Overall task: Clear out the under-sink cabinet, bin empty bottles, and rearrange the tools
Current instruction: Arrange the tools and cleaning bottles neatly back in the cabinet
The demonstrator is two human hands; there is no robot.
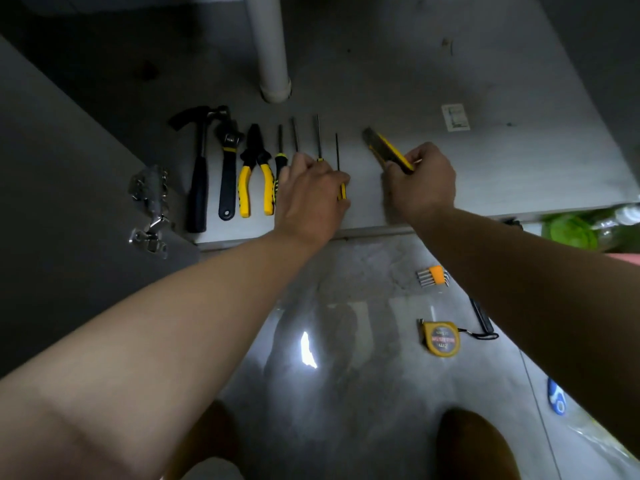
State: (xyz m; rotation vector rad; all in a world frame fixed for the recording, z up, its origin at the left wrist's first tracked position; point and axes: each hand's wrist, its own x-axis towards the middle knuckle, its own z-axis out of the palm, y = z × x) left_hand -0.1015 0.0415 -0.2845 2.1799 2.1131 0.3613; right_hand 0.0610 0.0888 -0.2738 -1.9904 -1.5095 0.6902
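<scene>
On the cabinet floor [485, 161], the row so far runs hammer [199, 174], wrench [227, 168], pliers [254, 168], then four screwdrivers [296, 133], all with tips at 12 o'clock. The right hand [422, 181] has its fingers wrapped round the butt of the utility knife [381, 143], just off the row's 3 o'clock end, nose tilted to about 11. The left hand [311, 192] is curled knuckles-up over the screwdriver handles; can't tell if it's actually gripping one.

My take: swing the knife's nose round to 12 so it's parallel with the thin screwdriver, match the gap, and line its butt up with the other handles. The tape measure [441, 339] and hex keys [433, 276] wait on the floor at 5 o'clock.
</scene>
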